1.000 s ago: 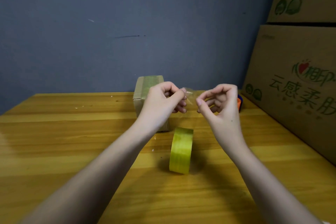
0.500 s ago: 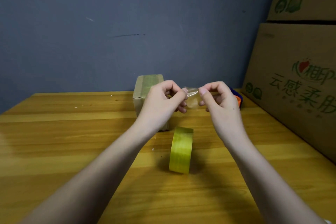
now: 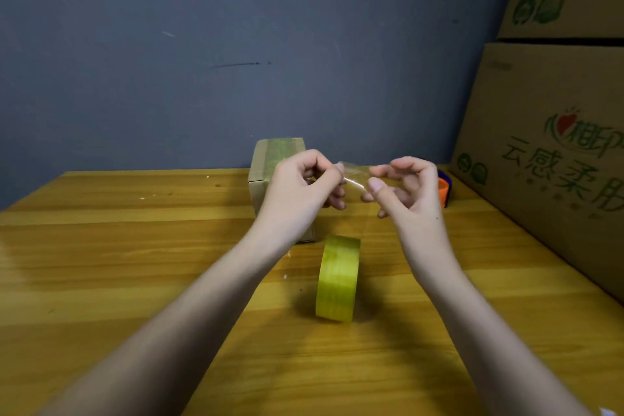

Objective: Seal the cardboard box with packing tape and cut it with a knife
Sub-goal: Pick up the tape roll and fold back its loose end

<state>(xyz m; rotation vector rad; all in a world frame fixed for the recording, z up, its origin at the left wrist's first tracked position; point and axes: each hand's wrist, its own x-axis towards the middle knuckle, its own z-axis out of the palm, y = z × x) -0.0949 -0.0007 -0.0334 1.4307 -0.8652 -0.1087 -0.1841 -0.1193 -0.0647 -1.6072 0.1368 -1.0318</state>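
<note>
A small cardboard box (image 3: 266, 159) stands at the back of the wooden table (image 3: 135, 263), with yellowish tape over its top. In front of it my left hand (image 3: 299, 186) pinches one end of a small clear tape scrap (image 3: 354, 176). My right hand (image 3: 408, 186) hovers at the scrap's other end, thumb and forefinger apart and touching it. A yellow tape roll (image 3: 337, 277) stands on edge on the table below my hands. An orange and blue object (image 3: 444, 187), perhaps the knife, peeks out behind my right hand.
Large printed cardboard cartons (image 3: 553, 145) are stacked along the right side of the table. A blue-grey wall (image 3: 236, 44) closes off the back. Small bits of debris lie on the tabletop.
My right hand came in and pinched the tape scrap half a second ago; now its fingers have spread apart again. My left hand has kept its pinch in place.
</note>
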